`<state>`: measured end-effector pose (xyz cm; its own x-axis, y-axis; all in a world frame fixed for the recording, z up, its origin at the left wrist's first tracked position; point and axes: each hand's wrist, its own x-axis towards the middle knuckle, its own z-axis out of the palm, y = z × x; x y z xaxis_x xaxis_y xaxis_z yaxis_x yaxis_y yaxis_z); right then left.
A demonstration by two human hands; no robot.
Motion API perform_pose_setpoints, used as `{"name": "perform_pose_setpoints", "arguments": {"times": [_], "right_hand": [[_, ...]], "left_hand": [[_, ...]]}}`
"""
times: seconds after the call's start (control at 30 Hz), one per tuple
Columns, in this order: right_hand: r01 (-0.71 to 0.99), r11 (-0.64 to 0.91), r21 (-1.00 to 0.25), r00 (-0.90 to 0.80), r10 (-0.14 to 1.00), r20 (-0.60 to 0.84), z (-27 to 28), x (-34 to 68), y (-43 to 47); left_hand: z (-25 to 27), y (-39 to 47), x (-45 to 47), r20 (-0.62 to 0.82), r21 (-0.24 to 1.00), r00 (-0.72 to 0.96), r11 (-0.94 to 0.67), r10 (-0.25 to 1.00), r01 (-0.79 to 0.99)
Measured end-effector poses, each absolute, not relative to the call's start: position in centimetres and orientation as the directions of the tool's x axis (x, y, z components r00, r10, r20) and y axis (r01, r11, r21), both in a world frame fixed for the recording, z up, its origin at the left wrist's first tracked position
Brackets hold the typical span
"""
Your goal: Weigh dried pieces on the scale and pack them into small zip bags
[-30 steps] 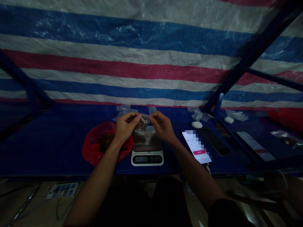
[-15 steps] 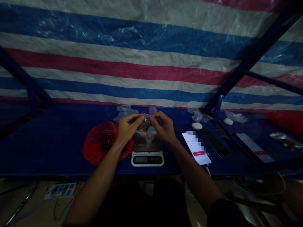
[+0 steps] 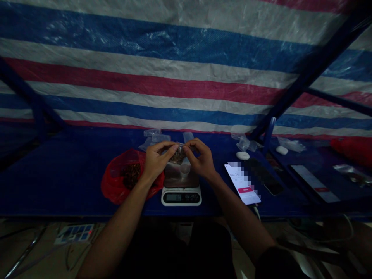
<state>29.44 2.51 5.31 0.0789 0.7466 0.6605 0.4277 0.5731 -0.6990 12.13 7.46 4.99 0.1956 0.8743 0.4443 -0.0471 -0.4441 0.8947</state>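
Between my two hands hangs a small clear zip bag [image 3: 177, 156] with brown dried bits in it. My left hand [image 3: 157, 158] pinches its top edge on one side, and my right hand [image 3: 201, 157] pinches the other side. Below the bag stands a white digital scale [image 3: 181, 197] with a metal plate; its digits are too dim to read. A small clear round cup [image 3: 184, 169] rests on the plate. To the left, partly behind my left forearm, an opened red plastic bag [image 3: 112, 182] holds a heap of dark brown dried pieces [image 3: 130, 175].
Empty clear bags [image 3: 157, 138] lie behind my left hand. On the right are a lit phone [image 3: 242, 186], a dark phone [image 3: 269, 178], a white case [image 3: 242, 155] and another phone [image 3: 314, 184]. Blue metal bars [image 3: 290, 89] and a striped tarp [image 3: 174, 77] stand behind the table.
Both hands stay at the zip bag's top edge, and the fingertips have shifted slightly along it. The bag hangs slightly differently. The scale, cup and red bag have stayed in place.
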Motion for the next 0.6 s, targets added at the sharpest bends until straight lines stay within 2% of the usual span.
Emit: {"name": "perform_pose_setpoints", "arguments": {"times": [0.33, 0.5, 0.6], "right_hand": [[0.411, 0.616, -0.672, 0.044, 0.723, 0.69, 5.32, 29.01, 2.59], [0.413, 0.573, -0.708, 0.073, 0.754, 0.653, 5.44, 28.71, 2.6], [0.414, 0.599, -0.685, 0.079, 0.726, 0.683, 5.55, 28.52, 2.66]], "left_hand": [[4.81, 7.46, 11.87, 0.477, 0.874, 0.244, -0.484, 0.844, -0.034], [5.24, 7.21, 11.97, 0.453, 0.889, 0.247, -0.454, 0.857, -0.055], [5.62, 6.96, 11.98, 0.462, 0.884, 0.259, -0.464, 0.848, -0.059]]}}
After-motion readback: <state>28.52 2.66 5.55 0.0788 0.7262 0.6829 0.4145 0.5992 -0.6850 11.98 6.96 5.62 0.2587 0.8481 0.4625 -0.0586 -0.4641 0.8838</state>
